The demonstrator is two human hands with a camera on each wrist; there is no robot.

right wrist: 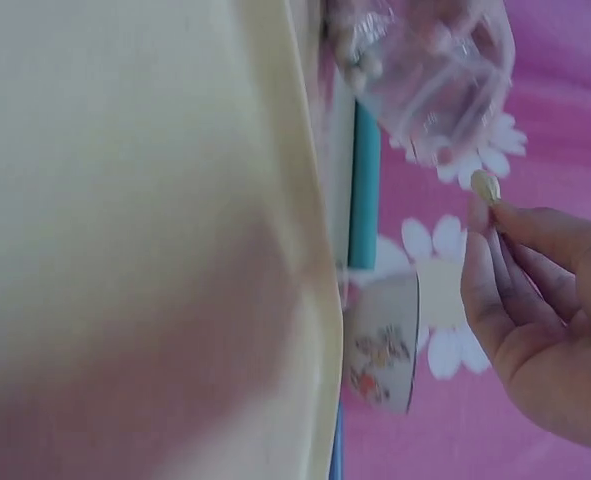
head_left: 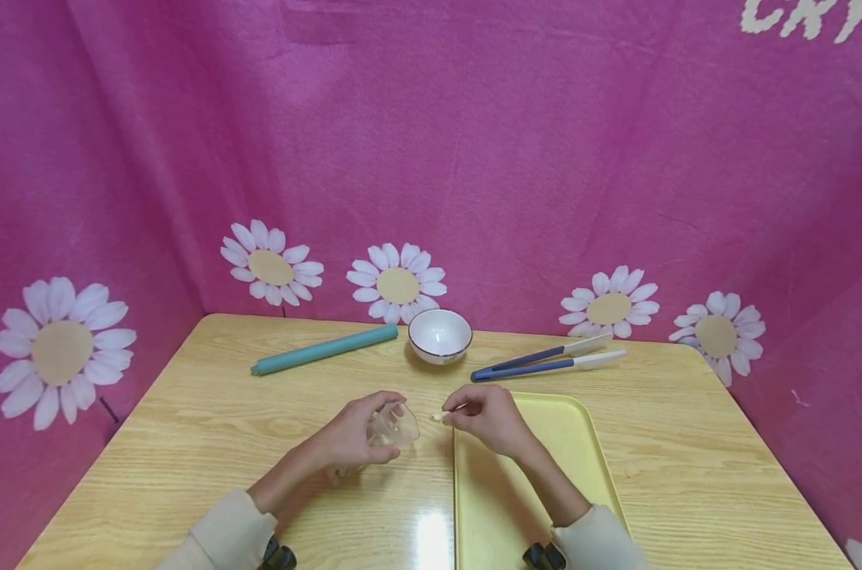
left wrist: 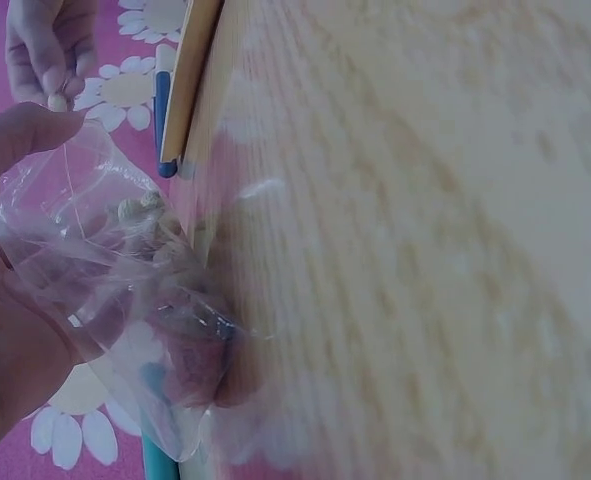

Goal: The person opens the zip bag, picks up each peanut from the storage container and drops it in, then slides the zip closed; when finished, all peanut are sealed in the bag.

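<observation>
Over the left half of the table my left hand [head_left: 352, 431] grips a clear plastic bag [head_left: 396, 425], its mouth turned toward the right hand. Small pale pieces [left wrist: 140, 210] lie inside the bag in the left wrist view. Between thumb and fingertips my right hand [head_left: 489, 413] pinches one small, pale, nut-like piece [right wrist: 485, 186]. That hand is above the left edge of a yellow tray [head_left: 555, 467], just right of the bag. A gap separates the pinched piece from the bag's mouth.
A white bowl [head_left: 441, 337] with a dark rim stands at the table's back. To its left lies a teal rod [head_left: 324, 349]; to its right, blue tongs [head_left: 519, 366] with pale tips. A pink cloth [head_left: 473, 158] with daisies hangs behind the table.
</observation>
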